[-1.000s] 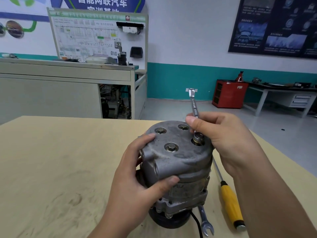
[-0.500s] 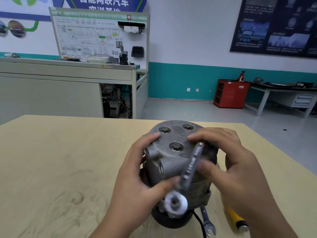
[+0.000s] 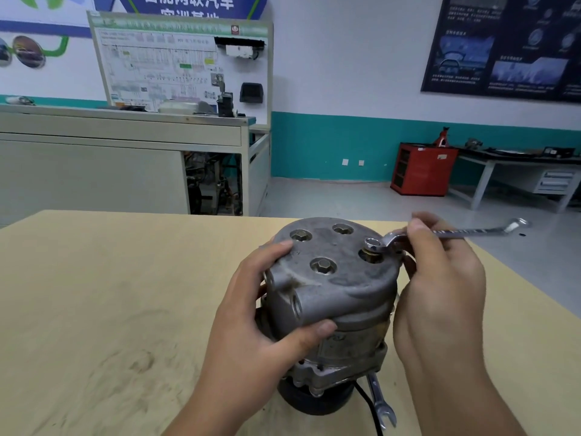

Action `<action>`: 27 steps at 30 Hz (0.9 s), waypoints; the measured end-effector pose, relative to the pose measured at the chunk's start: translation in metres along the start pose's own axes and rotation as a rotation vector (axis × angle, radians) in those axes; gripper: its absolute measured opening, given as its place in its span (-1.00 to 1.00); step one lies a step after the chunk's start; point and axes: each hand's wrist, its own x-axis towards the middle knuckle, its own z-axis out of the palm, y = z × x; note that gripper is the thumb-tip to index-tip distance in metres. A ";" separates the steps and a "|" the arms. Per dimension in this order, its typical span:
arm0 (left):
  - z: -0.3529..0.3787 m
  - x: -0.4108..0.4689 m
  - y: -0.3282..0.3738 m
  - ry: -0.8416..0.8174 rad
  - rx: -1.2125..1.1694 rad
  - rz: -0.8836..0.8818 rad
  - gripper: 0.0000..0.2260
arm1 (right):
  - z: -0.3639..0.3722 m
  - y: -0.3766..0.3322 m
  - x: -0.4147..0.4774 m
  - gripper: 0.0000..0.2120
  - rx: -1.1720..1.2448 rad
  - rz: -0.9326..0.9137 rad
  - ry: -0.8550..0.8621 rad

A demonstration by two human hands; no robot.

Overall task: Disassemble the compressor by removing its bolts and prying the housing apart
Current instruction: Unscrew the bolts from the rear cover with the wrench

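The compressor (image 3: pixel 333 287) stands upright on the tabletop (image 3: pixel 110 294), close to the near edge and a bit toward the right side. There are four bolts on its top. Three bolts (image 3: pixel 323 265) sit low in their holes and look untouched. The fourth bolt (image 3: pixel 371 254), on the right of the top, stands a little higher. I think it is loose but not out yet. The housing (image 3: pixel 345 341) is in one piece, with no gap showing. So the job looks only just begun: one bolt partly up, three to go, and all the prying left to do.

The left hand (image 3: pixel 251 335) is clamped on the compressor's left side, with fingers (image 3: pixel 279 247) on the top rim and the thumb across the front. The right hand (image 3: pixel 440 278) is just beside the compressor's right side. Its fingers pinch the wrench (image 3: pixel 456 232) near the ring end. The ring sits on the raised bolt, and the handle points off toward the right edge.

A spare wrench (image 3: pixel 379 401) lies flat by the compressor's foot, next to a black cable (image 3: pixel 366 401).
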 end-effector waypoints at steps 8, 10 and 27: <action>0.000 -0.001 0.000 0.020 -0.011 0.017 -0.39 | 0.010 -0.017 0.022 -0.93 -0.339 0.132 -0.252; 0.000 -0.001 0.001 0.017 -0.017 0.023 -0.39 | 0.012 -0.017 0.024 -0.93 -0.400 0.114 -0.308; 0.000 0.001 -0.001 -0.013 -0.071 0.043 -0.39 | -0.004 -0.018 -0.009 -0.84 -0.748 -0.367 -0.579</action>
